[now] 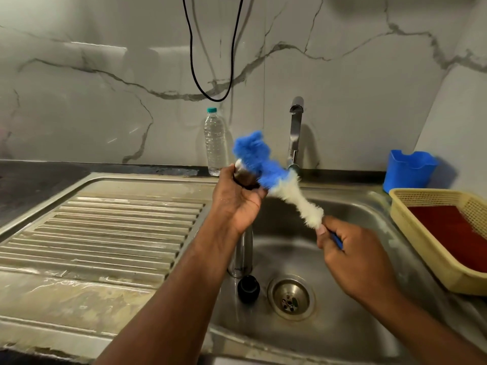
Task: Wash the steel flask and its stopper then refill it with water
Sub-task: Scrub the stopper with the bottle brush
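My left hand (237,204) grips a small dark stopper (243,176) with a steel end, held above the sink's left edge. My right hand (350,256) holds the blue handle of a bottle brush (266,167); its blue and white bristles lie against the stopper. The steel flask (241,256) stands upright in the sink basin (342,325), its upper part hidden behind my left wrist. A black cap (248,288) lies on the basin floor beside the drain (291,297).
The tap (295,127) rises behind the basin with no water visibly running. A clear plastic water bottle (214,143) stands by the wall. A ribbed steel drainboard (105,233) lies left. A yellow basket (427,233) and a blue container (408,169) sit right.
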`<action>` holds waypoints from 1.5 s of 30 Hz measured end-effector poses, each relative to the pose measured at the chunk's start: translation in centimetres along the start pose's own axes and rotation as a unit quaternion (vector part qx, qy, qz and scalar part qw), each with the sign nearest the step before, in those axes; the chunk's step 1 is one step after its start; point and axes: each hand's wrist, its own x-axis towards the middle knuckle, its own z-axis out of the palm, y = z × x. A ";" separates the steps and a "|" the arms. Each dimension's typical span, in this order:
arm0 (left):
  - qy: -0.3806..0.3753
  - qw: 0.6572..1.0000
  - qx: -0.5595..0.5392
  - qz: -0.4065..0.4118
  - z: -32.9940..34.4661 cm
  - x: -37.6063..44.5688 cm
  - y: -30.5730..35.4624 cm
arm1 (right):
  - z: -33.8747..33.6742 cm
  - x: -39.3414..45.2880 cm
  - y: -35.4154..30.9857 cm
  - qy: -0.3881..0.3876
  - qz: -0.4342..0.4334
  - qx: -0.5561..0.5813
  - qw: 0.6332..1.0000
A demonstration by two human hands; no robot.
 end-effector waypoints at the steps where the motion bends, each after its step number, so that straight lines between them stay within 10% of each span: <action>1: -0.003 1.000 -0.006 -0.006 -0.1 0.0 0.0 | 0.0 0.0 -0.1 -0.006 -0.012 -0.013 1.000; 24: -0.001 1.000 0.007 -0.015 -0.2 -0.1 -0.1 | 0.3 0.0 -0.1 -0.022 -0.002 0.025 0.999; 33: 0.022 0.975 0.178 0.131 -1.7 0.8 1.1 | -2.2 1.1 0.2 0.000 0.024 0.023 0.999; 35: 0.050 0.936 0.281 0.207 -2.2 1.0 1.5 | -2.6 1.2 0.2 -0.007 0.014 0.009 1.000; 39: 0.129 0.724 0.569 0.368 -2.9 1.3 2.3 | -3.2 1.4 0.6 -0.006 -0.049 -0.069 0.996; 45: 0.048 0.624 0.647 0.437 -3.7 0.4 2.7 | -3.9 1.3 0.4 0.012 -0.109 -0.174 0.979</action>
